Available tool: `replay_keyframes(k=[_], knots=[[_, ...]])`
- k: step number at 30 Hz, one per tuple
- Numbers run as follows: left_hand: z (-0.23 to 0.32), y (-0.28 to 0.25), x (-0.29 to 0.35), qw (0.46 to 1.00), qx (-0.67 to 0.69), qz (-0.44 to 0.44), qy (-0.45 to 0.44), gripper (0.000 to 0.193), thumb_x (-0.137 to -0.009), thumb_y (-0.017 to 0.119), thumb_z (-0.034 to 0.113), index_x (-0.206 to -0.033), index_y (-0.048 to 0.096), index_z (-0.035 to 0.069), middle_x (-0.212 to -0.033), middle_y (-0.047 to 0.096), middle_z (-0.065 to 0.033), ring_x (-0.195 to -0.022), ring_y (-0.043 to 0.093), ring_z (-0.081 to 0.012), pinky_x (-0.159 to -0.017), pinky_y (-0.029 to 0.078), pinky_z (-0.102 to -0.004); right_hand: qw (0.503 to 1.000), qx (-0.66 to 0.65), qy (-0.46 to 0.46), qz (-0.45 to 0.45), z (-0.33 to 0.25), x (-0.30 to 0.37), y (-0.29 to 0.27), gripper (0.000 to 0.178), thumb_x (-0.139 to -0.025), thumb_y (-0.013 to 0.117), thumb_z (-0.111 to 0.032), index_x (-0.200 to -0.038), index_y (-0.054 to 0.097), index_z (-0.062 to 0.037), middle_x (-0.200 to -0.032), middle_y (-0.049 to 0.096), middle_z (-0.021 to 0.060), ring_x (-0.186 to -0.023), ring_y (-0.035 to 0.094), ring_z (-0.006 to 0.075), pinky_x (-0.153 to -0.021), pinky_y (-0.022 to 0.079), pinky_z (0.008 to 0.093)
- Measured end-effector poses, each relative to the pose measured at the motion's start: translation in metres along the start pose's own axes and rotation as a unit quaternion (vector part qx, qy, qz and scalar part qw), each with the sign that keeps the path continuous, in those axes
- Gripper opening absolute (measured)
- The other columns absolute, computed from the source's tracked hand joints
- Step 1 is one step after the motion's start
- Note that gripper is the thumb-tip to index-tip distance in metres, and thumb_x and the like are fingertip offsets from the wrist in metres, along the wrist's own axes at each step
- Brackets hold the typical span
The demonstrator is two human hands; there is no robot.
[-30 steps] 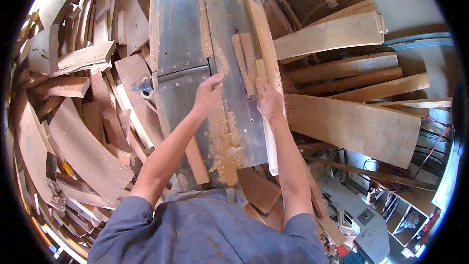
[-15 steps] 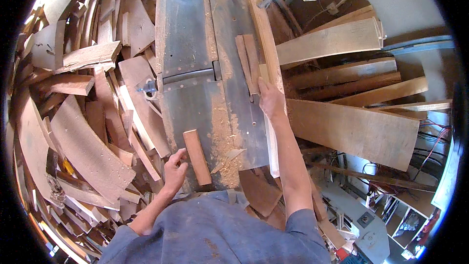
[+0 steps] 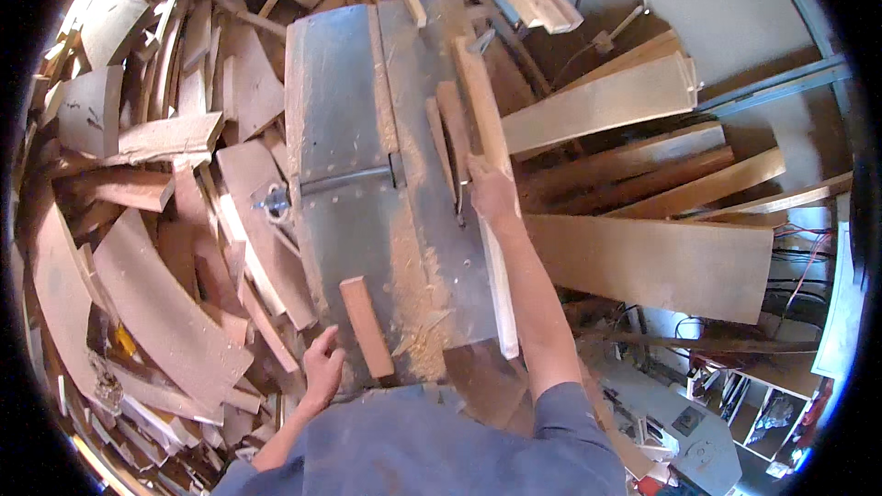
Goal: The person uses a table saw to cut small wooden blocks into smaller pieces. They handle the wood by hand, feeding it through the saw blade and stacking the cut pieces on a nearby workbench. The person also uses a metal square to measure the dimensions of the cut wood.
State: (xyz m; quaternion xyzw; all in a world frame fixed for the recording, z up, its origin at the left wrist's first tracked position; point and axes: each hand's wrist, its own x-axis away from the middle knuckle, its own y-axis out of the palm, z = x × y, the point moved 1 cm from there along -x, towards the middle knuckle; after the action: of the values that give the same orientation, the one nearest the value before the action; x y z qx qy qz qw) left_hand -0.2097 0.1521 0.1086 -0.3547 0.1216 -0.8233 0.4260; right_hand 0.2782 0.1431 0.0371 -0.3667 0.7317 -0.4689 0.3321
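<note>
Your right hand [image 3: 491, 195] rests on the metal saw table [image 3: 367, 193], fingers closed over the near end of a narrow wood strip [image 3: 450, 133] that runs away toward twelve o'clock, with a long pale batten [image 3: 487, 174] lying just beside it along the table's three o'clock edge. Your left hand [image 3: 322, 369] sits at the table's six o'clock edge, fingers loosely curled and holding nothing, just beside a short reddish block [image 3: 366, 326] that lies flat in the sawdust [image 3: 418, 285]. To do this step well, I'd judge you should keep the strip pressed flat and snug to the batten so it stays straight, keep your right fingertips off the slot that crosses the table, and leave the left hand low and clear of it too. The block is loose near your left wrist, so mind you don't knock it off the edge. Offcuts [image 3: 156, 248] are heaped from seven to eleven o'clock, and long planks [image 3: 643, 262] are stacked from one to four o'clock. I can make out no packages, labels or signs; at four o'clock there are only small, blurred boxy shapes in white and grey, too small to tell.
</note>
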Motion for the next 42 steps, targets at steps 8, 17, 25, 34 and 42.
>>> replay_keyframes(k=[8,17,25,34,42], knots=[[-0.035,-0.012,0.016,0.996,0.048,0.056,-0.053,0.045,-0.080,0.061,-0.001,-0.124,0.068,-0.002,-0.095,0.069,-0.0090,-0.087,0.064,-0.0172,-0.080,0.052,-0.0309,0.998,0.030,0.028,-0.049,0.014,-0.130,-0.006,0.051,-0.087,0.063,-0.005,-0.138,0.062,-0.0152,-0.106,0.070,0.0177,-0.096,0.068,0.0407,-0.082,0.055,0.0495],[-0.048,-0.011,0.027,0.978,0.121,0.079,-0.148,0.036,-0.080,0.060,-0.004,-0.115,0.069,-0.003,-0.088,0.063,-0.0041,-0.079,0.058,-0.0112,-0.070,0.047,-0.0264,0.986,0.080,-0.036,-0.144,0.032,-0.262,0.005,0.044,-0.090,0.062,-0.019,-0.132,0.061,-0.0068,-0.111,0.071,0.0224,-0.104,0.068,0.0429,-0.088,0.055,0.0522],[-0.068,-0.006,0.022,0.985,0.084,0.068,-0.132,0.038,-0.080,0.064,-0.001,-0.118,0.069,-0.003,-0.091,0.068,-0.0084,-0.081,0.063,-0.0172,-0.077,0.051,-0.0308,0.992,0.087,0.024,-0.090,0.010,-0.285,-0.021,0.039,-0.090,0.065,-0.040,-0.095,0.073,-0.0018,-0.099,0.073,0.0229,-0.097,0.070,0.0420,-0.087,0.055,0.0528],[-0.070,0.016,0.006,0.983,0.123,0.010,-0.139,0.041,-0.088,0.070,0.014,-0.125,0.064,-0.003,-0.095,0.070,-0.0143,-0.084,0.065,-0.0247,-0.079,0.052,-0.0369,0.910,-0.338,0.239,0.007,0.016,-0.091,-0.244,0.042,-0.097,0.062,-0.036,-0.113,0.073,0.0018,-0.079,0.061,-0.0019,-0.059,0.050,0.0082,-0.050,0.038,0.0262],[-0.035,0.039,-0.015,0.978,-0.153,0.006,0.141,0.080,-0.081,0.084,0.032,-0.134,0.044,-0.012,-0.127,0.051,-0.0264,-0.114,0.055,-0.0406,-0.095,0.049,-0.0463,0.630,-0.630,0.454,-0.007,-0.115,0.218,-0.213,0.030,-0.097,0.059,-0.033,-0.109,0.064,-0.0053,-0.086,0.066,0.0066,-0.059,0.061,0.0136,-0.045,0.049,0.0257]])
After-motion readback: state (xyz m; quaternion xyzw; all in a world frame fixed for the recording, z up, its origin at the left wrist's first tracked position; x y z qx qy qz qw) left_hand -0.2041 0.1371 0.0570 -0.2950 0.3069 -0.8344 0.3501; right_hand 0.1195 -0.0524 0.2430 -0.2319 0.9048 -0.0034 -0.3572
